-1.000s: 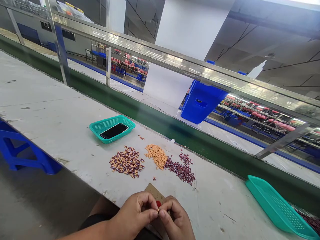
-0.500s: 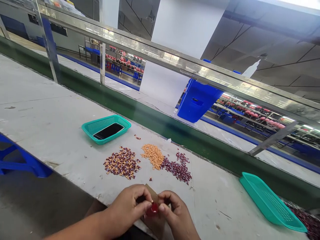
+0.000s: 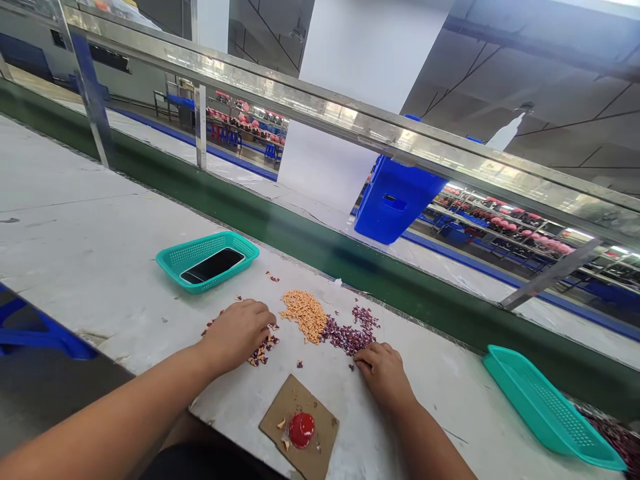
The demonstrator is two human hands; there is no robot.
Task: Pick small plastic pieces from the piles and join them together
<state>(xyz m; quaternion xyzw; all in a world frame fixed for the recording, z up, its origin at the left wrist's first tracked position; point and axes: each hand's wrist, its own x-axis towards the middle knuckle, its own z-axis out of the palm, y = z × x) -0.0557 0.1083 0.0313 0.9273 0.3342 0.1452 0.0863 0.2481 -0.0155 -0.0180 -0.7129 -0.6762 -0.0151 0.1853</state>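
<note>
My left hand [image 3: 235,335] rests with curled fingers on a mixed pile of purple and orange pieces [image 3: 263,351], hiding most of it. What those fingers hold, if anything, is hidden. My right hand [image 3: 383,373] lies on the white table top [image 3: 100,187], its fingertips at the edge of a dark purple pile [image 3: 347,337]. Between the two piles sits an orange pile [image 3: 305,315]. Closer to me, a brown cardboard square [image 3: 317,453] lies flat, and a glossy red domed piece [image 3: 302,430] sits on it with a few small orange bits.
A teal basket [image 3: 173,262] holds a black phone [image 3: 213,265] beyond the piles. Another teal basket [image 3: 547,413] lies at right, with dark pieces [image 3: 607,433] past it. A metal rail [image 3: 350,120] and glass run along the far edge, with a blue crate [image 3: 395,200] behind.
Both hands have left the red piece and moved forward onto the piles. The cardboard and red piece now lie on the table, no longer between my fingers.
</note>
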